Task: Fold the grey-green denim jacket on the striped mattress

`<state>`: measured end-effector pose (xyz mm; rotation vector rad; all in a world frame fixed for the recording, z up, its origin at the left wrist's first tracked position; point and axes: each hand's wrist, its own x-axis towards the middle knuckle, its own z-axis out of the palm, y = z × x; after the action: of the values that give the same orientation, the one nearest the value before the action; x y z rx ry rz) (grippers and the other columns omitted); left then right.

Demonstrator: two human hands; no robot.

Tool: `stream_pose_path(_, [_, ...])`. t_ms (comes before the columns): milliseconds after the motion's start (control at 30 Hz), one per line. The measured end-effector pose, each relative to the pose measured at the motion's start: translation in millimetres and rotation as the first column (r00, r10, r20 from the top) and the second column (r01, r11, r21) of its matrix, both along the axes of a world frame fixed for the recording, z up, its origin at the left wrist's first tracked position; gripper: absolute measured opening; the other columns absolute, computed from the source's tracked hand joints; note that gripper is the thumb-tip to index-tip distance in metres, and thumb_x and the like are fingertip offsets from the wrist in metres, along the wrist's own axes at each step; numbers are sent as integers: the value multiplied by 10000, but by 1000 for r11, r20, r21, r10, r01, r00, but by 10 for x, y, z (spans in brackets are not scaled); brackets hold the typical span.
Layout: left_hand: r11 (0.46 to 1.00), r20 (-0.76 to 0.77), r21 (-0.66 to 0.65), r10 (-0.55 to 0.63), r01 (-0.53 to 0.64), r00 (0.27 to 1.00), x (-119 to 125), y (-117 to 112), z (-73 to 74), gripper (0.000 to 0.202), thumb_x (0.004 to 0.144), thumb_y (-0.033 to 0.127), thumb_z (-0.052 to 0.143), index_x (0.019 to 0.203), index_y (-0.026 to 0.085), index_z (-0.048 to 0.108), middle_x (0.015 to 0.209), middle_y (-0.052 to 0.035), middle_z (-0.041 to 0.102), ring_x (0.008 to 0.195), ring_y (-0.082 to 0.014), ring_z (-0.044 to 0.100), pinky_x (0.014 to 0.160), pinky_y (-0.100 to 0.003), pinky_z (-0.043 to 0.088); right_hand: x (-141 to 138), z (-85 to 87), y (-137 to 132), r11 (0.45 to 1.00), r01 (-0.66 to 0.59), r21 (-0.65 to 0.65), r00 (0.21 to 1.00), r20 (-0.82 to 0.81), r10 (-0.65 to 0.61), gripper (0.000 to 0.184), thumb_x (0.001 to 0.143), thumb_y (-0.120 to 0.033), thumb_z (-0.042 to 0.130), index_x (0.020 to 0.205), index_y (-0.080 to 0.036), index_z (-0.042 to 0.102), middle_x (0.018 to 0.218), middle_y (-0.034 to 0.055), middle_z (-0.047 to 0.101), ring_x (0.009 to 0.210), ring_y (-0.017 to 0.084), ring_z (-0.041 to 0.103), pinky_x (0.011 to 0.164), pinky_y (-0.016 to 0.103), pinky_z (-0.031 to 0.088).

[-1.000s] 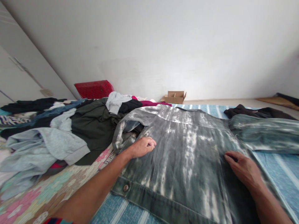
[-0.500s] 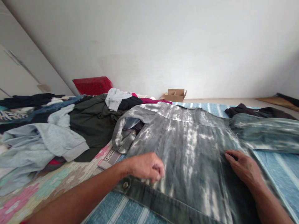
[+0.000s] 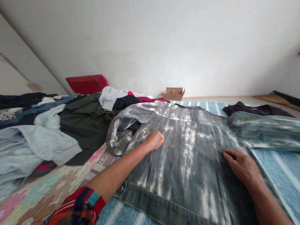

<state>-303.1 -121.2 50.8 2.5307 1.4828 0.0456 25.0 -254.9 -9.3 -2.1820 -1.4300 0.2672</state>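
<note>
A grey, bleach-streaked denim jacket lies back-up and spread flat on a blue striped sheet. My left hand rests on the jacket's left side near the armpit, fingers curled under. My right hand lies palm-down on the jacket's right side, fingers stretched towards the left. The jacket's left sleeve is bunched up beside my left hand. Its right sleeve stretches out to the right.
A heap of clothes in grey, dark green, black and blue covers the left of the bed over a floral cover. A red basket and a small cardboard box stand by the far wall. Dark clothing lies at right.
My left hand has slid from the jacket's lower hem back up towards the left armpit. My right hand has stayed pressed in place. The camera has shifted slightly right.
</note>
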Motion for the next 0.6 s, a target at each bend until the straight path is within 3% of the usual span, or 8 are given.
stream_pose_path(200, [997,-177,46,-47,56,983,71,-28,59,217,755,91,480,676,143,675,710,-74,666,701,-195,608,646,-280,427,-2,1,-2,1000,-8,6,1000,3,8,478,748,-523,352,890,-212,686,1096,58,653,942,263,611,773,359,453])
stream_pose_path(367, [985,-312,74,-128,159,941,207,-106,58,221,717,17,494,754,125,683,775,-118,671,784,-244,627,702,-324,458,-3,2,-4,1000,-17,11,1000,0,17,486,748,-524,347,887,-206,687,1081,62,658,935,263,613,772,361,452])
stream_pose_path(500, [967,-353,80,-201,244,914,289,-142,30,210,729,16,490,771,109,674,835,-149,663,854,-276,621,736,-357,455,11,-6,1,1000,-17,18,1000,2,17,485,752,-521,351,893,-203,689,1095,64,654,939,259,611,774,355,451])
stream_pose_path(600, [965,-346,84,-204,246,916,247,-71,45,185,698,29,507,723,119,667,785,-133,662,799,-255,618,702,-329,447,11,-8,-3,999,-14,30,1000,4,14,468,753,-512,364,891,-208,693,1070,59,661,916,252,614,762,349,452])
